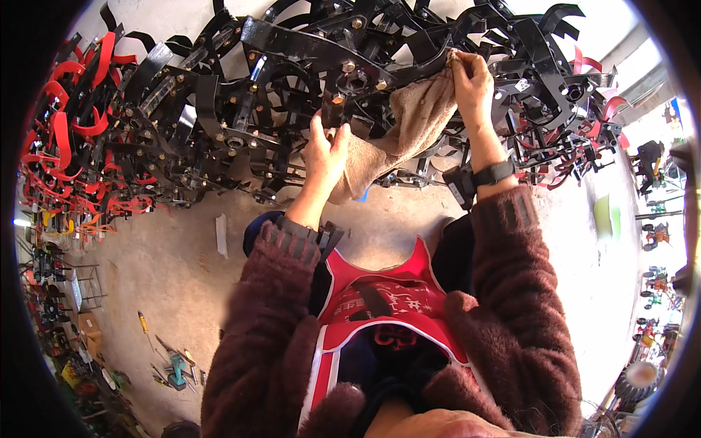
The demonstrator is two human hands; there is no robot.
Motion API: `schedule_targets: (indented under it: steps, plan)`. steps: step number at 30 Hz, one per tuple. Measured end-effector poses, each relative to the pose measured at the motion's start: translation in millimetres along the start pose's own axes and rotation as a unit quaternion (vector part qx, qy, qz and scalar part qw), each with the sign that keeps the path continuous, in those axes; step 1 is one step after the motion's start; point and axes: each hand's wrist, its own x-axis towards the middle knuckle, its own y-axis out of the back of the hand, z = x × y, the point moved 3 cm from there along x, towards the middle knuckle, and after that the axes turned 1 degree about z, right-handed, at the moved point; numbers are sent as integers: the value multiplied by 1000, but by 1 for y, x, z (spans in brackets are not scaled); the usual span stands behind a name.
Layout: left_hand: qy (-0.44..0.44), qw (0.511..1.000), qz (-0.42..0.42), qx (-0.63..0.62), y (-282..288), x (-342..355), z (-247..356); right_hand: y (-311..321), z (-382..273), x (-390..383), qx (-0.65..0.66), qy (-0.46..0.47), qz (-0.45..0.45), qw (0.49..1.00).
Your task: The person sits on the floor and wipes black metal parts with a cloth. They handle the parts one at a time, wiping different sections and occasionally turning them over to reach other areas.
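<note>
A brown cloth (409, 120) hangs in a sagging stretch between my two hands, in front of a big heap of black tiller blades (292, 44). My left hand (326, 155) grips the cloth's lower left end, fingers pointing up beside a flat black bar with a brass-coloured bolt. Higher up and to the right, my right hand (473, 86) pinches the other end of the cloth against the edge of a curved black blade. The cloth hides some of the blades behind it.
Red tiller blades (62, 139) crowd the far left of the heap. On the concrete floor at lower left lie a teal power tool (177, 371) and a yellow-handled screwdriver (143, 321). Small machines (656, 233) line the right side. A white strip (221, 236) lies nearer.
</note>
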Motion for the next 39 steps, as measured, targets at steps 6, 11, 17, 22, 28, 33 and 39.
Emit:
schedule_targets:
  steps: [6,11,17,22,28,33,39]
  plan:
    - [-7,1000,-9,-3,-1,0,-7,8,14,-63,53,-17,9,998]
    - [-11,1000,28,6,-4,-3,-2,13,37,-85,224,-87,44,970]
    - [47,999,3,-4,-5,-3,0,25,40,-84,231,-49,79,968]
    - [2,1000,18,14,-7,-3,0,20,37,-65,125,10,82,989]
    - [14,999,29,17,-12,-3,-10,-9,17,-65,46,85,21,995]
    - [43,999,17,23,-13,-1,-14,-24,19,-69,72,94,7,993]
    - [33,999,5,10,-13,5,-15,-33,41,-90,122,-105,-135,978]
